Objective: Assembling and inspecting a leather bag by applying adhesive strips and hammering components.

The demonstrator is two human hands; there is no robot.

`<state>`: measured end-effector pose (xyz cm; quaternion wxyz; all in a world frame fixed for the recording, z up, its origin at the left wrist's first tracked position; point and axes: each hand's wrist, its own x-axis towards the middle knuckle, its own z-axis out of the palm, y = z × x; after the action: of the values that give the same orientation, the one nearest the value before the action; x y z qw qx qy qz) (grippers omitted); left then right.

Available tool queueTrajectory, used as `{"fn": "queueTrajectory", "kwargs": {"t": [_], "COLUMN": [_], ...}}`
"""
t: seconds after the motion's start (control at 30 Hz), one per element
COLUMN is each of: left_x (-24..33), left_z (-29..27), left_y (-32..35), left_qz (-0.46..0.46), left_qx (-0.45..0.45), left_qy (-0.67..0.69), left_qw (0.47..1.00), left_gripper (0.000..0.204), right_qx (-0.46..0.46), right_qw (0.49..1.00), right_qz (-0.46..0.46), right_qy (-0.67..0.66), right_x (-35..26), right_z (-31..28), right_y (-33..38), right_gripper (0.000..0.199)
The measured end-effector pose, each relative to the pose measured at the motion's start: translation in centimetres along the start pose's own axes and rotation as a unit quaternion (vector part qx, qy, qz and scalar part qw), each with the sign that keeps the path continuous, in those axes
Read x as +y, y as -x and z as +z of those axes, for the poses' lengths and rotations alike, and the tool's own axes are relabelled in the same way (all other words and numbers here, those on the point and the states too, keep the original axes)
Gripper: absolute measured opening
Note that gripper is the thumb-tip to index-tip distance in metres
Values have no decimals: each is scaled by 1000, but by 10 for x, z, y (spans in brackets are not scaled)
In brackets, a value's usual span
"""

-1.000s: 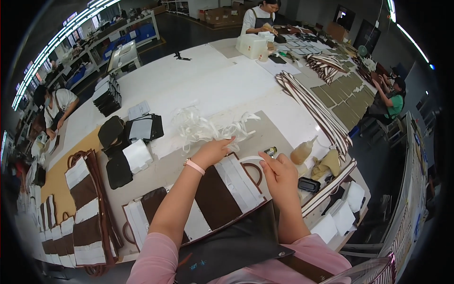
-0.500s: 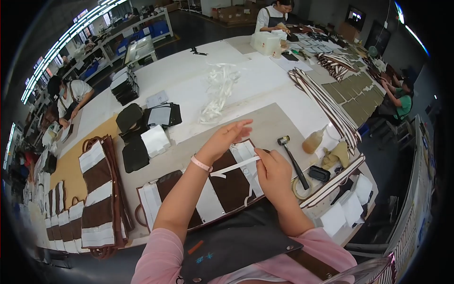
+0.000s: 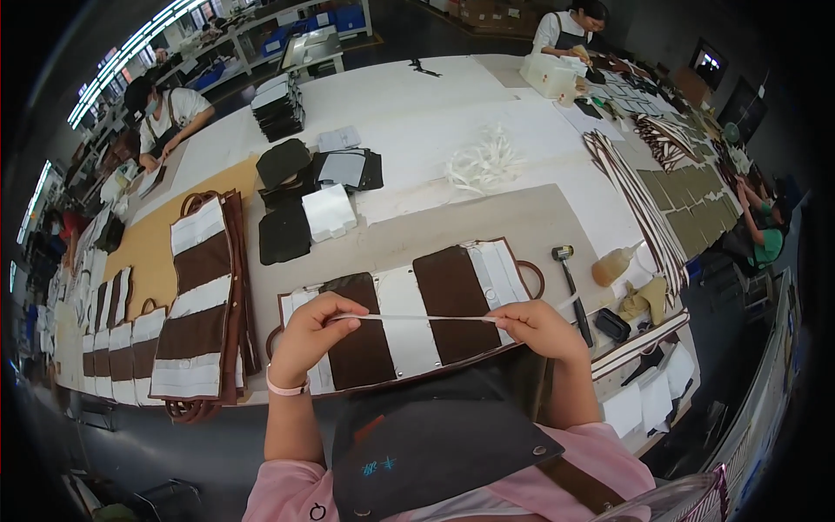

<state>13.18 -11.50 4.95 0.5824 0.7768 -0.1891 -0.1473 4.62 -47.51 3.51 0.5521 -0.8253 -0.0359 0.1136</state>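
Left hand, right hand pinch white strip; strip ends hidden.

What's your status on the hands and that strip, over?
Left hand and right hand pinch white strip, stretched taut. Brown-and-white panel beneath. Hammer lies apart, right.

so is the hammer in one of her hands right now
No, the hammer lies on the table beside the right hand, while both hands pinch a white strip stretched between them.
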Motion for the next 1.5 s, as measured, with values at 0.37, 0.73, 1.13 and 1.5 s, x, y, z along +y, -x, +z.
{"fn": "queueTrajectory", "kwargs": {"t": [0.37,0.73,1.13,1.5], "left_x": [-97,-171,-166,-167], "left_z": [-45,-46,-64,-53], "left_y": [56,15,1,0], "left_qz": [-177,-238,-255,-42], "left_qx": [94,155,115,140], "left_qy": [139,100,155,-272], "left_qw": [970,953,947,951], "left_gripper": [15,15,17,40], "right_qx": [-28,226,-129,-214], "right_qw": [997,837,964,965], "right_qz": [65,73,-200,150], "right_qy": [-18,494,119,28], "right_x": [64,109,20,13], "right_z": [-32,-22,195,207], "right_y": [-35,-132,-237,-274], "right_gripper": [14,20,25,20]}}
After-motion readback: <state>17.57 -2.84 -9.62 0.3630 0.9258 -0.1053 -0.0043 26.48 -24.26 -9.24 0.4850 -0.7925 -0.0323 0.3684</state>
